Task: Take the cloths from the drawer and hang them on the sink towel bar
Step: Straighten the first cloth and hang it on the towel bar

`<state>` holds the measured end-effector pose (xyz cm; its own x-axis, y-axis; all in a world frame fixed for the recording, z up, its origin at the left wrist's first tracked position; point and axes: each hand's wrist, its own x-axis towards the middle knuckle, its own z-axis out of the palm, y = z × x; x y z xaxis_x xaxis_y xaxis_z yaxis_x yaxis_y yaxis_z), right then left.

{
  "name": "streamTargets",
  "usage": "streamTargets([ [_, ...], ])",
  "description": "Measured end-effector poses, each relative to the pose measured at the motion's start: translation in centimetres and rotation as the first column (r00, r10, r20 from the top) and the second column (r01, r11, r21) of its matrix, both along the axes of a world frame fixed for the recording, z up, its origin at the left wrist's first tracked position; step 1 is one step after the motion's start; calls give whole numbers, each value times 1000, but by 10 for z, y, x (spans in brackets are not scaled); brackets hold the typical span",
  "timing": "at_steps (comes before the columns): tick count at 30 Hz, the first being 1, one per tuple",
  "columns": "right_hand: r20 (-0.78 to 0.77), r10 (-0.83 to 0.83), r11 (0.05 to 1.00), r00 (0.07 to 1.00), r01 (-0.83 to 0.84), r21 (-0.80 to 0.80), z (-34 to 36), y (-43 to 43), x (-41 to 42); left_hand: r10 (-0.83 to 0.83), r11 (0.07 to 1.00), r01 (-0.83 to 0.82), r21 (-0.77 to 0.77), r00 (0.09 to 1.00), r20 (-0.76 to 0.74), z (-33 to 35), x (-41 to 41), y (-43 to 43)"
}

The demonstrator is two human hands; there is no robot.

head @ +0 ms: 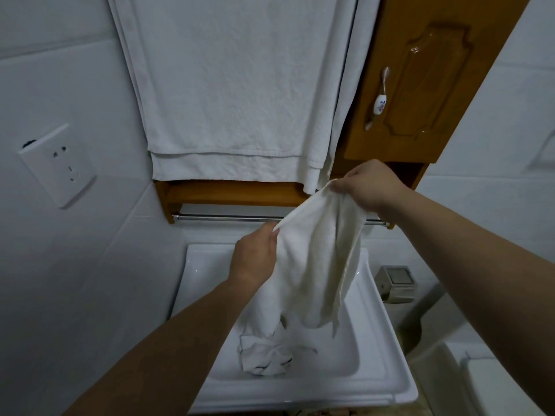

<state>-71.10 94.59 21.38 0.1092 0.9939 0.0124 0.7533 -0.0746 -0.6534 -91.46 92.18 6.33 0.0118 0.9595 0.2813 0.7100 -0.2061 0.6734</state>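
Head view: left hand (pixel 253 256) and right hand (pixel 368 187) each pinch a top corner of the cloth (pixel 318 265), just before the towel bar (pixel 228 217). Best practice: stretch the edge taut, lift it over the bar, drape evenly.

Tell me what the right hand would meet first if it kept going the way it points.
The right hand, gripping the white cloth, points up and left. It would probably meet the hanging towel's lower corner first, just above the towel bar; depth is unclear.
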Motion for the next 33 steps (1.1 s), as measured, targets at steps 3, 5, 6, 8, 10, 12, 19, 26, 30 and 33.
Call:
streamTargets([
  [3, 295, 35, 999, 955, -30, -20, -13, 0, 0, 36, 999, -36, 8, 999, 4, 0, -3, 3],
  [5, 360, 77, 997, 930, -68, -37, -23, -3, -6, 20, 999, -20, 35, 1000, 1, 2, -2, 6],
  [6, 359, 103, 994, 927, -90, -54, -28, -5, -10, 1, 999, -1, 48, 1000, -10, 4, 0, 7],
  [8, 316, 189, 982, 930, -170, -87, -38, -7, -22, -33, 997, 36, 74, 999, -34, 8, 5, 7],
  [10, 266, 277, 961, 923, -265, -82, -47, -7, -31, -54, 992, 57, 116, 998, -28, 13, 11, 7],
  [12, 222, 325, 946, 919, -318, -66, -54, -5, -36, -51, 988, 52, 148, 999, -8, 17, 15, 9],
  [19, 295, 339, 939, 893, -342, -43, -57, -2, -39, -89, 981, 93, 172, 996, -33, 21, 4, 14],
  [26, 287, 327, 943, 900, -329, -44, -53, 1, -38, -48, 983, 70, 172, 991, -129, 18, 1, 14],
  [30, 279, 319, 946, 906, -324, -32, -49, 0, -41, -10, 974, 54, 220, 980, -197, 15, -1, 11],
  [33, 264, 302, 952, 916, -304, -36, -46, 0, -40, 13, 972, 47, 230, 968, -251, 10, -3, 14],
])
